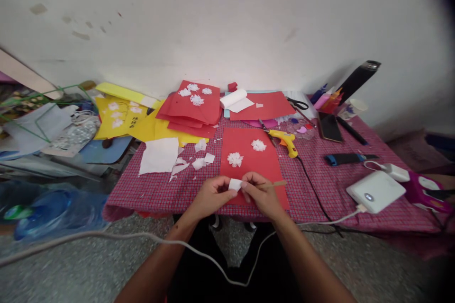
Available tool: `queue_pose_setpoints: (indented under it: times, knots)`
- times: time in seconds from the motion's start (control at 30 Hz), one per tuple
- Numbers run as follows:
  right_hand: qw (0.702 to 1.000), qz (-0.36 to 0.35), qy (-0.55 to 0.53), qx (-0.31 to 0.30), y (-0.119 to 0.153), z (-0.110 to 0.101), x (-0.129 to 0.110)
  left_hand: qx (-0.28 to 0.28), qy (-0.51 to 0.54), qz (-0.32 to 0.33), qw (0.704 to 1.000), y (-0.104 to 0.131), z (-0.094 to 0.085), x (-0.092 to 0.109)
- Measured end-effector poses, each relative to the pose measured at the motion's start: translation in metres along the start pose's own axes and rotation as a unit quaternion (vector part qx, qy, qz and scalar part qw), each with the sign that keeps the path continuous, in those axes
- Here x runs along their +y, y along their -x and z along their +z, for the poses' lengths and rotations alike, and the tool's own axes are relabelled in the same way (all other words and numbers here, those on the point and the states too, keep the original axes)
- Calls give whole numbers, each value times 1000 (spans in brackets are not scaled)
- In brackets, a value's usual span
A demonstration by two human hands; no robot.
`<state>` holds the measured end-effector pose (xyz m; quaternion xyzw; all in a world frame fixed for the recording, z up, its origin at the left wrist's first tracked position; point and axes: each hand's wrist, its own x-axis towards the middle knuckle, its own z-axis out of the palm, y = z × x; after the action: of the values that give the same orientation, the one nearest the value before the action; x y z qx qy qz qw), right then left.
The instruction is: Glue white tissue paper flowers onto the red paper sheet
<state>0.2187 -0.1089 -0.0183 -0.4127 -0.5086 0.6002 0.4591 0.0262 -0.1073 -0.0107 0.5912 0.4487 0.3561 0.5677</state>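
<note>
A small piece of white paper (pixel 235 184) is pinched between the thumb and fingers of my left hand (pixel 213 193). My right hand (pixel 261 194) is closed at the paper's right edge and holds a thin, flat wooden stick (pixel 279 183) that pokes out to the right. Both hands are over the near part of a red sheet (pixel 250 135). Farther up that sheet lie two crinkled white paper flowers, one on the left (pixel 235 159) and one on the right (pixel 258 145). Torn white paper scraps (pixel 199 164) lie left of my hands.
A yellow glue gun (pixel 287 139) lies right of the red sheet, its black cable trailing forward. Farther right are a phone (pixel 330 127), a utility knife (pixel 346 158) and a white power bank (pixel 376 192). Red sheets with flowers (pixel 197 111) and a paper roll (pixel 233 98) lie toward the wall.
</note>
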Motion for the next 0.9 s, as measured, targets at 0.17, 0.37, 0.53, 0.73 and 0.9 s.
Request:
queue_pose_setpoints:
  times: [0.17, 0.37, 0.53, 0.73, 0.9]
  knots:
    - [1000, -8, -14, 18, -1, 4, -2, -7, 13, 5, 1000, 0, 0, 1]
    - [998, -23, -37, 37, 0, 6, 3, 4, 28, 6, 1000, 1, 2, 1]
    - [997, -59, -29, 45, 5, 1, 7, 105, -70, 74, 989, 5, 11, 6]
    - [998, -64, 13, 6, 3, 2, 1, 108, -282, 249, 920, 4, 12, -1]
    - [998, -43, 17, 31, 1, 6, 0, 95, -342, 265, 897, 7, 14, -5]
